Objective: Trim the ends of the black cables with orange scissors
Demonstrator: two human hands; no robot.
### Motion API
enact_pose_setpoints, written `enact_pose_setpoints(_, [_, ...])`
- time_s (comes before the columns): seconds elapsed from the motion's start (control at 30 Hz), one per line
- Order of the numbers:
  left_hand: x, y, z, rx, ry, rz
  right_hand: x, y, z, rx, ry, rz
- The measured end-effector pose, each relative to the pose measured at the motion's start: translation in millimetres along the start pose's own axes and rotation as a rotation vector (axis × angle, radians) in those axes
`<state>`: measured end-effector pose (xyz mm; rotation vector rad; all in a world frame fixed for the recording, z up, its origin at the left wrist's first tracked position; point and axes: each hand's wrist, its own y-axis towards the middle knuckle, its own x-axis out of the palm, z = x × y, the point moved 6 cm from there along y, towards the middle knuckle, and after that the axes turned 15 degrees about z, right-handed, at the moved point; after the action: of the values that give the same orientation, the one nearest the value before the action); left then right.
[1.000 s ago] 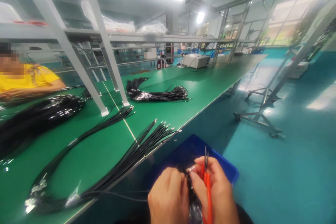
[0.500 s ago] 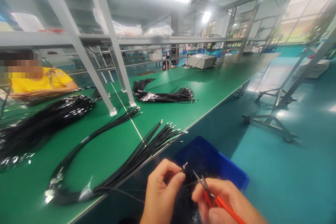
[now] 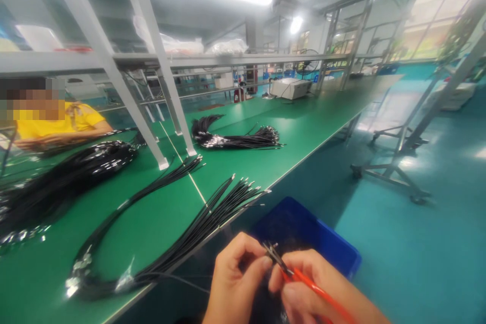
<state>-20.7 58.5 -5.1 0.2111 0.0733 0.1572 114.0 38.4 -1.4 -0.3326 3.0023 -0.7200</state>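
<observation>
My left hand (image 3: 237, 276) pinches the end of a black cable (image 3: 182, 281) between thumb and fingertips, with a small bright tip showing. In my right hand (image 3: 304, 283) is a pair of small scissors (image 3: 283, 266) with red handles. Their blades meet the cable end right at my left fingertips; whether they are closed on it I cannot tell. On the green table to the left, a bundle of black cables (image 3: 201, 228) curves round, with pale metal tips at the ends and clear plastic wrap (image 3: 125, 278) about it.
Below my hands stands a blue bin (image 3: 326, 243). Another cable bundle (image 3: 243, 139) and a large black coil (image 3: 76, 169) lie on the green table (image 3: 159, 223). Shelf posts (image 3: 174, 86) rise from it. A person in yellow (image 3: 64, 121) sits across. A wheeled frame (image 3: 395, 179) stands at right.
My right hand has moved left, bringing the scissor blades from a short distance away up to the cable end. My left hand has stayed nearly in place.
</observation>
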Motion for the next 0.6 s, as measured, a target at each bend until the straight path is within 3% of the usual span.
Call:
enact_pose_setpoints(0.17, [-0.6,-0.3,1.8,0.022,0.003,0.005,4.6,2.6,-2.6,0.03,-0.02,-0.119])
enact_pose_setpoints(0.27, [-2.2,0.0,-1.1,0.024,0.019,0.014,3.4,8.6,2.9,0.031,-0.106,-0.103])
enact_pose_setpoints(0.37, [-4.1,0.9,-6.7,-0.014,0.006,0.023,0.6,14.3,9.6,-0.084,-0.155,-0.049])
enact_pose_setpoints(0.43, [-3.6,1.2,-10.3,-0.071,-0.037,0.021,0.0,15.5,11.5,-0.173,-0.064,-0.034])
enact_pose_setpoints(0.5, [-2.7,0.9,-12.8,-0.139,-0.101,0.037,-6.2,16.1,8.7,-0.252,0.104,0.091])
enact_pose_setpoints(0.6, [2.2,-1.1,-14.2,-0.222,-0.192,0.027,-19.4,12.5,-0.8,-0.358,0.376,0.42])
